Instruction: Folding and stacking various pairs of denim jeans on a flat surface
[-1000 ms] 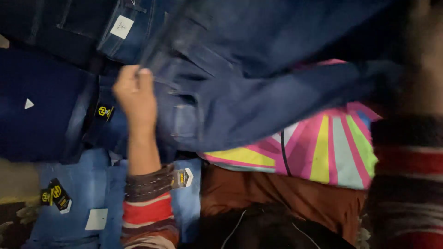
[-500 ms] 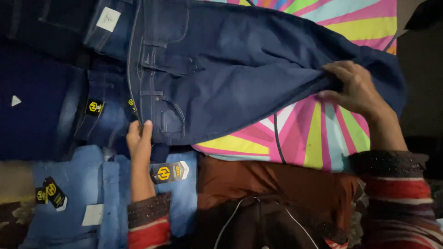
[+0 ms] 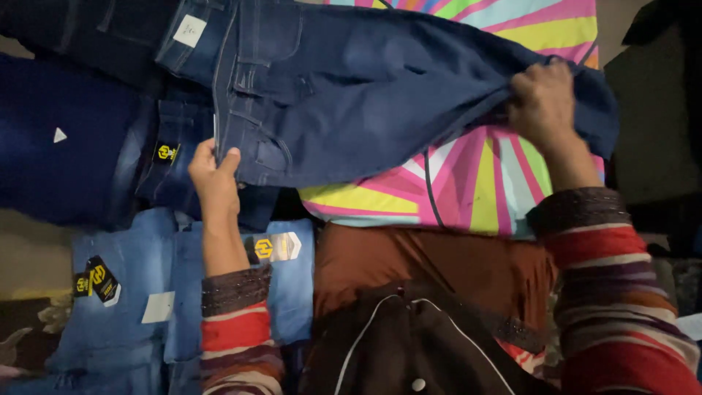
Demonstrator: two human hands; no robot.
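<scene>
Dark blue jeans (image 3: 380, 95): upper part cut off by top edge; leg end bunched inside right hand (image 3: 542, 102), hem not visible. Left hand (image 3: 213, 179): fingertips hidden under waistband fold. Light blue jeans (image 3: 124, 307): cut off by bottom edge, partly covered by left sleeve (image 3: 238, 333). Striped cloth (image 3: 468, 183): mostly covered by denim. Tag print (image 3: 267, 249): too small to read. Lower right corner: blurred.

Dark blue jeans (image 3: 365, 95), rainbow-striped cloth (image 3: 468, 183)
</scene>
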